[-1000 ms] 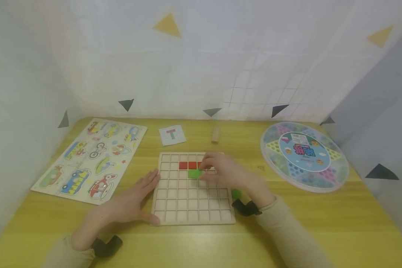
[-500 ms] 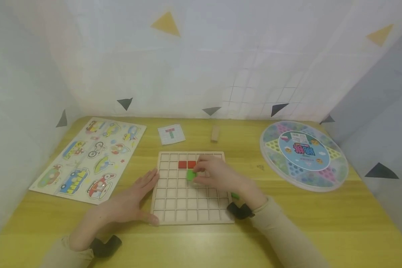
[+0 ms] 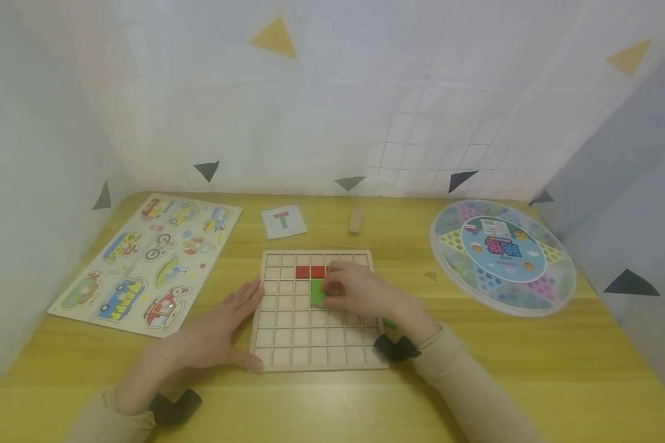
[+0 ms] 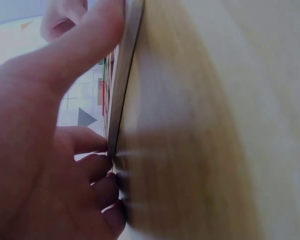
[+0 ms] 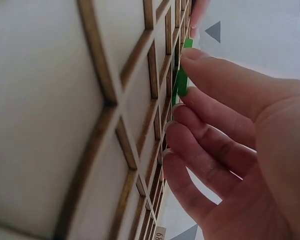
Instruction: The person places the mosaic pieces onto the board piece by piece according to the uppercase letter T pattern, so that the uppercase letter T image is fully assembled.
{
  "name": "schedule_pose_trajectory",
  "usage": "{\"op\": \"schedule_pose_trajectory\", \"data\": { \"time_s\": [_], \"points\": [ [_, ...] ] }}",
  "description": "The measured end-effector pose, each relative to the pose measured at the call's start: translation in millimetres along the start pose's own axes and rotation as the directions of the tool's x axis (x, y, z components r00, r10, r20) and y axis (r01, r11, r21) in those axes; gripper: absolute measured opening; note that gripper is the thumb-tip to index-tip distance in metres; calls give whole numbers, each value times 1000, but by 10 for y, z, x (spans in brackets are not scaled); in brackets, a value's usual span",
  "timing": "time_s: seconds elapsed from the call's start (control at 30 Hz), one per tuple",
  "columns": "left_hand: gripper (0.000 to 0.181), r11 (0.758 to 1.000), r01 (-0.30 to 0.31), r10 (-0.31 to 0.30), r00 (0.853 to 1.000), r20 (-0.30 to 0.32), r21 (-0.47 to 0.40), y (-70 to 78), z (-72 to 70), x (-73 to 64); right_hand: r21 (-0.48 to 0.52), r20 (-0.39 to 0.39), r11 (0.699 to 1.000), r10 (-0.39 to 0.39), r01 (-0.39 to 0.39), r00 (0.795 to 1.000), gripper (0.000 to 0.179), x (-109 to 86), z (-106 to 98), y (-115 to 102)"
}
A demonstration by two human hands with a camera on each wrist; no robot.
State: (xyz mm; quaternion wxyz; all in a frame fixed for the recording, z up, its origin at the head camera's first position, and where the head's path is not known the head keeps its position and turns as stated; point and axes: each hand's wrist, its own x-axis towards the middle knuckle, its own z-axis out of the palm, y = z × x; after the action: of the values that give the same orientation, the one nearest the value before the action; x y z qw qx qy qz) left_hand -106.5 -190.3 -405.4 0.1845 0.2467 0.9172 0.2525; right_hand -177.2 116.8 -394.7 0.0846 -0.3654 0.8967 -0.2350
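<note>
On the table lies a wooden grid board (image 3: 282, 337) with square cells. Two red square tiles (image 3: 310, 272) show in its upper part; my right hand covers the cells just to their right. Below the red tiles, my right hand (image 3: 360, 289) pinches a green tile (image 5: 184, 80) between thumb and index finger, close over the grid. More green shows under that tile in the right wrist view. My left hand (image 3: 216, 329) rests against the board's left edge, fingertips at the upper side and thumb at the lower corner.
A white card (image 3: 284, 222) with a red and green T pattern lies behind the board, beside a small wooden block (image 3: 356, 220). A picture puzzle board (image 3: 144, 264) lies left, a round game board (image 3: 503, 258) right. Another green piece (image 3: 389, 323) peeks out by the board's right edge.
My right hand has shifted slightly left and toward me, turning the green tile from crosswise to lengthwise below the red tiles. The left hand stays at the board's edge.
</note>
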Motion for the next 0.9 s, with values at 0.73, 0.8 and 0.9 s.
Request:
{"op": "schedule_pose_trajectory", "data": {
  "time_s": [0.73, 0.8, 0.9],
  "points": [
    [130, 1000, 2, -2, 1000, 1, -19, -4, -1, 1, 7, 9, 1000, -1, 1, 1000, 21, -1, 45, 30],
    [130, 1000, 4, -4, 1000, 2, -21, -8, 2, 2, 9, 6, 1000, -4, 4, 1000, 21, -3, 42, 23],
    [130, 1000, 2, -2, 1000, 3, -20, -11, 6, 3, 13, 1, 1000, -4, 4, 1000, 21, -6, 46, 19]
  ]
}}
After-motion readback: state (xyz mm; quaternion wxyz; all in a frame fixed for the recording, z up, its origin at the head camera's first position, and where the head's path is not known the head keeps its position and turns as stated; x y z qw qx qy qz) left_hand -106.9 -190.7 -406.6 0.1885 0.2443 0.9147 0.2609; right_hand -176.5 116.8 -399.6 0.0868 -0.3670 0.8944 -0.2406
